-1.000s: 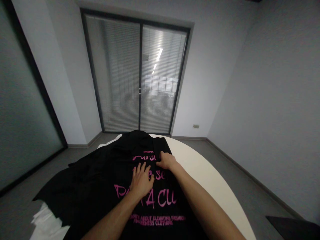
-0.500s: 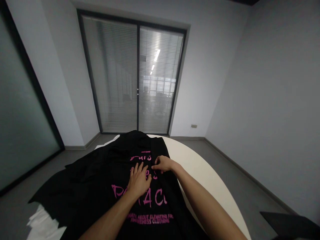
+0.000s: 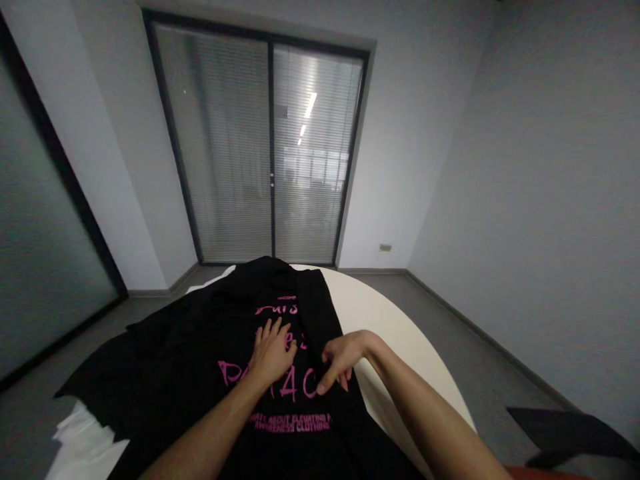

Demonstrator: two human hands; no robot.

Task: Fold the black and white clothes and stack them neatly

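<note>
A black T-shirt (image 3: 200, 373) with pink lettering lies spread over a round cream table (image 3: 400, 347). Its right side is turned inward as a long strip (image 3: 313, 303), which covers the ends of the printed lines. My left hand (image 3: 273, 350) rests flat on the print with fingers spread. Beside it, lower and to the right, my right hand (image 3: 343, 360) has its thumb and bent fingers closed around the cloth at the strip. The fingertips under the palm are partly hidden.
White material (image 3: 87, 443) hangs below the shirt at the left edge of the table. A dark, flat-topped object (image 3: 565, 433) stands at the lower right. Beyond the table is a glass door (image 3: 273, 213) with blinds.
My right hand has moved down along the folded strip toward me, and its thumb now points downward. My left hand stays flat on the print. The view has shifted slightly.
</note>
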